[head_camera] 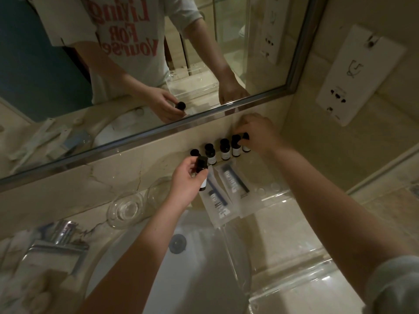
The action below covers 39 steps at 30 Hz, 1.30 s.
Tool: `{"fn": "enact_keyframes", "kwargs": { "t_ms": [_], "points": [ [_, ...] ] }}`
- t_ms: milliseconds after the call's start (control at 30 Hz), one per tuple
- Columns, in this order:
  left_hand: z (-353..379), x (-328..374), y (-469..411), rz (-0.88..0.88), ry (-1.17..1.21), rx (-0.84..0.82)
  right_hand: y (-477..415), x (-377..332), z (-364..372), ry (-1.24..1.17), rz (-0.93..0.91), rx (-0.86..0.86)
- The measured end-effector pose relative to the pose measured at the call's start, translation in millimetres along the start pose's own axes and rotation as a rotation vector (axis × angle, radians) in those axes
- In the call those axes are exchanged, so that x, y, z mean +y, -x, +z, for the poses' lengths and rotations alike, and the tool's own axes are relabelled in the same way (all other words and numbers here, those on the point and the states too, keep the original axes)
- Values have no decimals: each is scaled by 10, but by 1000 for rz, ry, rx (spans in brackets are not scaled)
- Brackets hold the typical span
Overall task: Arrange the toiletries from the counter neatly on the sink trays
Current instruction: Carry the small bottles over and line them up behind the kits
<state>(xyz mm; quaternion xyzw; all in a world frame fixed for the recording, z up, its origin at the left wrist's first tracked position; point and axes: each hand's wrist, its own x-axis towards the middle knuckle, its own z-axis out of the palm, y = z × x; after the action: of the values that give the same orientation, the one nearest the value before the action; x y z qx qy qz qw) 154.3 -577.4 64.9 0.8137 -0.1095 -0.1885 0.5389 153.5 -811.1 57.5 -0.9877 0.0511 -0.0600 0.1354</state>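
Several small dark bottles with white labels (225, 149) stand in a row against the wall under the mirror, at the back of a clear acrylic tray (275, 196). My right hand (258, 133) grips the rightmost bottle (246, 143) of that row. My left hand (187, 181) holds another dark bottle (201, 169) upright, just in front of the row's left end. Two flat plastic packets with blue print (226, 189) lie on the tray in front of the bottles.
Two glass tumblers (127, 208) stand on the marble counter left of the tray. The white basin with its drain (178, 242) lies below my arms. A chrome tap (63, 231) and folded towels sit at lower left. A second clear tray (301, 279) is at lower right. A wall socket plate (358, 75) is on the right.
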Motion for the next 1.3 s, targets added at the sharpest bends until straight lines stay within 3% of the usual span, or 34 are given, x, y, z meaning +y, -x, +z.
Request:
{"fn": "enact_keyframes", "kwargs": {
  "t_ms": [733,967,1300],
  "points": [
    [-53,-1,29,-29,-3,26,-64,-19,-36,68,50,-9],
    [-71,9,40,-24,9,29,50,125,-31,-92,116,102],
    [-35,6,32,-18,-13,29,36,254,142,-265,205,0]
  ]
}}
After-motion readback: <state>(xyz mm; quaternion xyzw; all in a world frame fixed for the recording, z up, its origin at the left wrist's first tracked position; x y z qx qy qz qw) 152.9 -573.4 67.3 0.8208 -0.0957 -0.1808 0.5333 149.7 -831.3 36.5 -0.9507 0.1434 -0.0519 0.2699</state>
